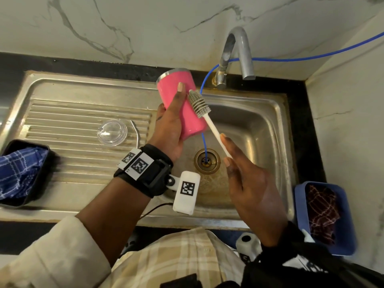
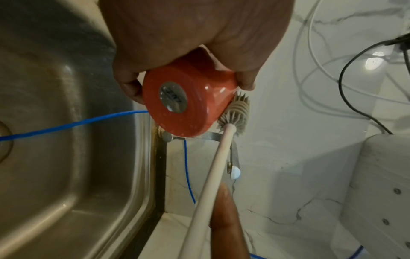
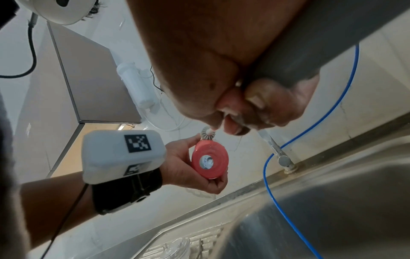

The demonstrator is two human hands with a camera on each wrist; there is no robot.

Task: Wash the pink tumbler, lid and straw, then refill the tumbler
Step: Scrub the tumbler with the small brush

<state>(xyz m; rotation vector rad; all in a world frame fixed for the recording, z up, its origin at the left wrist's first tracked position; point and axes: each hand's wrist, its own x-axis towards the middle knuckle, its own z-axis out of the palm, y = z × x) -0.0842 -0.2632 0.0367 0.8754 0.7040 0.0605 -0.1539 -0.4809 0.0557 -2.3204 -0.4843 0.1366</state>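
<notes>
Black tray (image 1: 12, 202) with blue checked cloth (image 1: 18, 171) at the worktop's left edge. Clear lid (image 1: 112, 132) and bent metal straw (image 1: 136, 132) lie on the ribbed drainboard, just beside each other.

Left hand (image 1: 172, 129) raised over the sink (image 1: 270, 125) basin's left side, palm up, fingers and thumb wrapped round the pink tumbler (image 1: 182, 104). Tumbler tilted, long axis running from near right to far left, steel rim toward the back wall, base toward the person.

Right hand (image 1: 247, 179) over the basin near the drain (image 1: 207, 161), fingers mostly extended in the head view; thumb and fingertips pinch the white handle of the bottle brush (image 1: 199, 103). Brush points up and back-left, grey bristle head touching the tumbler's outer side. Tap (image 1: 239, 55) at the sink's back edge; blue hose (image 1: 204, 142) runs from the wall into the drain. Blue tub (image 1: 301, 215) with dark checked cloth (image 1: 322, 213) at the right edge.

Left wrist view alone shows the tumbler's base (image 2: 173, 99) with a round silver sticker. Right wrist view shows the pinch up close.
</notes>
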